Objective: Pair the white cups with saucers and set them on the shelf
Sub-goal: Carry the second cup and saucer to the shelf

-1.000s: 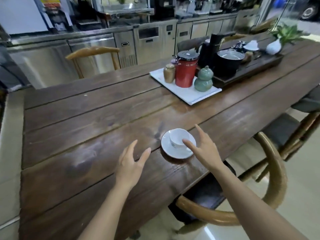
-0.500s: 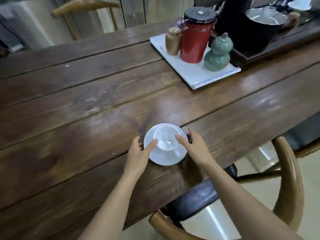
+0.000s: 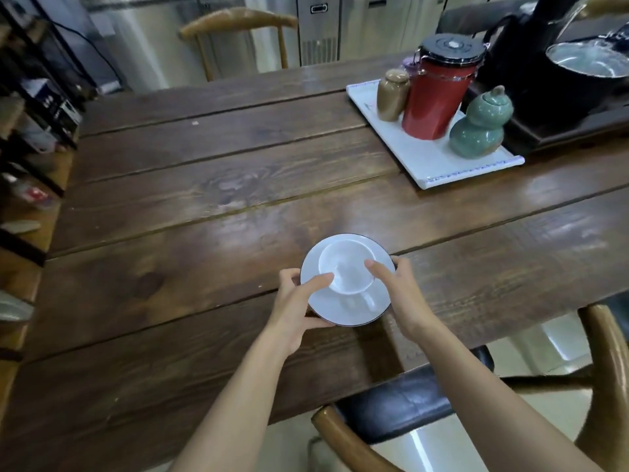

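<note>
A white cup (image 3: 347,269) stands upright on a white saucer (image 3: 335,308) with a thin dark rim, its handle turned toward me. Both sit over the near part of the dark wooden table (image 3: 204,206). My left hand (image 3: 294,303) grips the saucer's left edge, thumb resting against the cup's rim. My right hand (image 3: 396,289) grips the saucer's right edge, thumb on the cup's other side. The saucer looks slightly raised off the wood. A dark shelf unit (image 3: 30,107) with cluttered levels stands at the left edge of the view.
A white tray (image 3: 432,165) at the back right carries a red canister (image 3: 437,93), a tan jar (image 3: 391,95) and a green gourd jar (image 3: 480,126). A black tea tray with a pot (image 3: 585,73) lies beyond. Wooden chairs (image 3: 609,369) stand close on my right and across the table (image 3: 238,23).
Both hands went from hovering open near the cup and saucer to closing on the saucer's two edges. The view has tilted down and shifted left, bringing the shelf unit into sight.
</note>
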### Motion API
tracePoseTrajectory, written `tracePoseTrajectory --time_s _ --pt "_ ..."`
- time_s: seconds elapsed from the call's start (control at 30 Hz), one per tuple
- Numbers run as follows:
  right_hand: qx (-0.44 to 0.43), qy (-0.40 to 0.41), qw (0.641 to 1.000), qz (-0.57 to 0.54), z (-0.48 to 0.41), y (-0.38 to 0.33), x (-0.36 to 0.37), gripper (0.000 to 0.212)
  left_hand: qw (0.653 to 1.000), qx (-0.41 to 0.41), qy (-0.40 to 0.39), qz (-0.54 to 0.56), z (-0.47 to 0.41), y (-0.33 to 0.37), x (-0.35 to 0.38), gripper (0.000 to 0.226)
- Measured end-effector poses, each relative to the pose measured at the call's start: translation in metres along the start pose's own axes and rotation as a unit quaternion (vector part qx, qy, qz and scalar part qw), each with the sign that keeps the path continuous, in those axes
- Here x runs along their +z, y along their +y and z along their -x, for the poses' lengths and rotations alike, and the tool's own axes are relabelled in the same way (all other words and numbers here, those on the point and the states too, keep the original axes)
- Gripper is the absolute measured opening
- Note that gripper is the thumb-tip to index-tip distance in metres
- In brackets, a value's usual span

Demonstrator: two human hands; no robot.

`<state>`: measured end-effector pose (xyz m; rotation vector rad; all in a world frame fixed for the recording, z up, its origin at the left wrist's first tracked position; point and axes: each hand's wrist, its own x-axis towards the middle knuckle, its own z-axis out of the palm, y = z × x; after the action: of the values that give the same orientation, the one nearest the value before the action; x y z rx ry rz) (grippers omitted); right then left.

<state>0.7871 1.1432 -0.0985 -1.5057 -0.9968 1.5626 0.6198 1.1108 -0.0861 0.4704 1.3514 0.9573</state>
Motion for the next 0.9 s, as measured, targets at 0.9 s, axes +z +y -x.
tracePoseTrajectory --time_s 0.9 --pt "-0.070 -0.503 0.854 0.114 0.430 0.111 0.437 0.066 0.821 0.237 0.410 0.318 0.491 -0.163 -0.389 0.068"
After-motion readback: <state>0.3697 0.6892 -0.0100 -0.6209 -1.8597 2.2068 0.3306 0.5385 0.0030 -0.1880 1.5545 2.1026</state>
